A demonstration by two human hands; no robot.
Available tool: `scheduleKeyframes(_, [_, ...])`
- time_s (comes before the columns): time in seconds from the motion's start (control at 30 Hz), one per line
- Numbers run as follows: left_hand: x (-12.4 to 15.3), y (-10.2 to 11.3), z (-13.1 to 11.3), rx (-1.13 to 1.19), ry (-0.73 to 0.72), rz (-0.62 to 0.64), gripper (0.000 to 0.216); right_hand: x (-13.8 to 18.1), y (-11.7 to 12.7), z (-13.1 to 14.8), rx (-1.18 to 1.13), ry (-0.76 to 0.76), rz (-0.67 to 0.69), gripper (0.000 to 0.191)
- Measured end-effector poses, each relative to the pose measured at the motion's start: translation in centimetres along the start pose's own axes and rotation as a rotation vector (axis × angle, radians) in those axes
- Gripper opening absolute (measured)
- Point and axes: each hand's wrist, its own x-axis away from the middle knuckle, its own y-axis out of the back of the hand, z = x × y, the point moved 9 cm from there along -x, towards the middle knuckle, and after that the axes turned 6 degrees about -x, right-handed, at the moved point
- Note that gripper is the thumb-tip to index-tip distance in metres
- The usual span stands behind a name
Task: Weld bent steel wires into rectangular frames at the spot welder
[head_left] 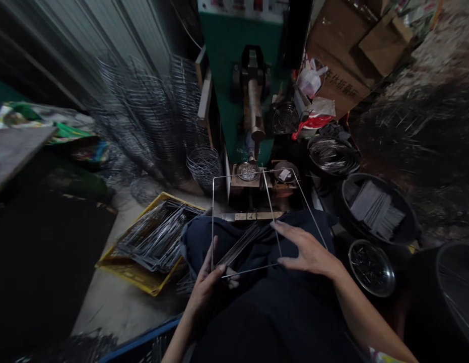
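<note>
A thin metal wire frame [213,217], bent into a rectangle with wires running across it, is held above my lap. At its near left corner my left hand [206,285] is closed on the wire, thumb on top. My right hand [312,252] steadies the frame's right part, fingertips against the middle wire and thumb at its near end; its palm side is hidden. Several loose straight wires [240,244] lie across my lap near my left hand. The frame's far edge reaches the green machine [219,75], below its metal electrode arm [255,108].
A yellow crate [130,282] of bent wires stands at left, near stacked wire baskets [143,106]. On the machine's ledge sit a dish of small bits [247,172] and another dish [290,166]. At right are a black basin [404,201] and a metal bowl [371,267].
</note>
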Motion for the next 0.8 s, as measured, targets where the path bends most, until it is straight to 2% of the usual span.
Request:
scheduleKeyframes(0.13, [0.2,1.3,0.1,0.001,-0.008,-0.041,0.093,1.0,1.1,-1.4,0.096,-0.044,-0.036,0.085])
scheduleKeyframes(0.27, [-0.2,2.1,1.1,0.068,-0.028,-0.031,0.093,1.2,1.3,-0.5,0.118,-0.039,-0.031,0.086])
scheduleKeyframes(0.4, [-1.0,0.4,2.1,0.102,-0.016,0.077,0.098,1.1,1.2,-0.2,0.150,-0.049,-0.015,0.084])
scheduleKeyframes(0.53, [-1.1,-1.4,1.5,0.068,-0.007,0.146,0.096,1.1,0.7,-0.5,0.165,-0.049,0.010,0.083])
scheduleKeyframes(0.8, [-0.5,-1.2,0.5,0.039,-0.014,0.139,0.094,1.1,0.0,-0.3,0.143,-0.049,0.008,0.082])
